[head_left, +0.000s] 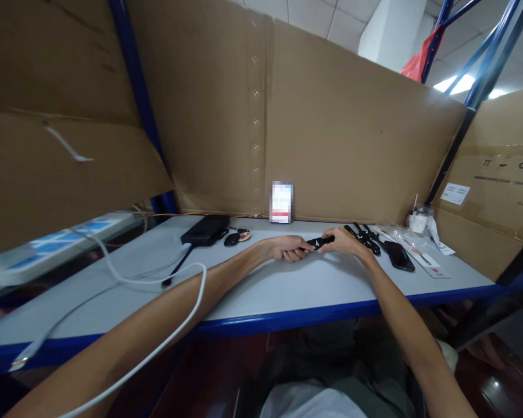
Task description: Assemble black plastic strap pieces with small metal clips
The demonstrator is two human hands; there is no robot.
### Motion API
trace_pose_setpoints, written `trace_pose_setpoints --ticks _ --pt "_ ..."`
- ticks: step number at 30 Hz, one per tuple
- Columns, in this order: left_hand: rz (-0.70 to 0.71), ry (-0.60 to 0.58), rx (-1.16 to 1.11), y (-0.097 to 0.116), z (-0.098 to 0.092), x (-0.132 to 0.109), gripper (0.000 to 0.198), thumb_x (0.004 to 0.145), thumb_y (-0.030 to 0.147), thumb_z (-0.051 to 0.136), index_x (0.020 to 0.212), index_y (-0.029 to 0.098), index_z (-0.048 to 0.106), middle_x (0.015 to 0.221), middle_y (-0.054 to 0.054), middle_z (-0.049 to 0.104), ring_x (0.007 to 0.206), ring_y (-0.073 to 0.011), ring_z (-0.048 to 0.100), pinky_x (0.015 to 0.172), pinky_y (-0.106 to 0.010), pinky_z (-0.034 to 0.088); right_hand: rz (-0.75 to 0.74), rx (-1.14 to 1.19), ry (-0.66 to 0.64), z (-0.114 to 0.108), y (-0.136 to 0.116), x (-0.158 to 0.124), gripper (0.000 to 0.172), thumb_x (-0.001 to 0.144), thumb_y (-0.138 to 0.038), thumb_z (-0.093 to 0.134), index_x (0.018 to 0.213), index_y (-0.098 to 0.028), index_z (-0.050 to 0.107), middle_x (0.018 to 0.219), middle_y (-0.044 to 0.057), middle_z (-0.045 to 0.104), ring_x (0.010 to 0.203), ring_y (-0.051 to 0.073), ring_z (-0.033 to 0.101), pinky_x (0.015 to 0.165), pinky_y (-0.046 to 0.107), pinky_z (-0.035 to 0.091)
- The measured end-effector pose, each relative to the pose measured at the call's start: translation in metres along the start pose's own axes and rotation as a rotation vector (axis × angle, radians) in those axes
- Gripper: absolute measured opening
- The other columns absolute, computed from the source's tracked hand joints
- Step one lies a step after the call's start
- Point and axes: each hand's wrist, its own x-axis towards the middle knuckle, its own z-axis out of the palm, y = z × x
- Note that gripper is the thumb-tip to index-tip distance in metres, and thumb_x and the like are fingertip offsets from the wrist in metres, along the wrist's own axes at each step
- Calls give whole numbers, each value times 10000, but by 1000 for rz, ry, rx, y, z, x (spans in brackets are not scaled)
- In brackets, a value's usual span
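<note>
Both my hands meet over the middle of the pale grey table (287, 290). My left hand (287, 248) is closed around one end of a slim black stick-like object (320, 242). My right hand (346, 241) grips its other end, fingers curled. Just right of my right hand lies a small pile of similar black pieces (366, 238), and beyond it a black phone-like slab (398, 255).
A black box (206, 229) with a cable and two small dark fobs (236, 237) lie at the back left. A small white card (281, 202) leans on the cardboard wall. Plastic bags and a white jar (417, 222) sit far right. A white cable (157, 278) crosses my left arm. A power strip (56, 247) lies left.
</note>
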Motion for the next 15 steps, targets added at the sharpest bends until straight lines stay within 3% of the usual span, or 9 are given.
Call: trace_pose_setpoints --ticks 5,10,15 --pt "-30 20 10 2 3 -1 481 779 508 744 627 235 378 502 106 214 399 -43 80 361 -220 39 0 157 -76 -5 6 1 373 710 -308 834 1058 -182 790 1071 70 777 1020 248 705 888 320 508" --pt "-25 2 1 3 2 -1 470 791 501 733 630 238 378 496 107 209 400 -45 67 358 -217 39 -112 315 53 -7 7 5 280 805 -265 734 1057 -157 793 1054 92 777 1018 230 700 932 331 494" --pt "-27 -12 36 4 3 -2 489 796 533 719 621 242 366 484 108 193 389 -48 62 342 -216 38 -149 313 -3 -6 -3 3 206 850 -270 667 959 -172 813 1032 87 787 1004 228 698 939 335 485"
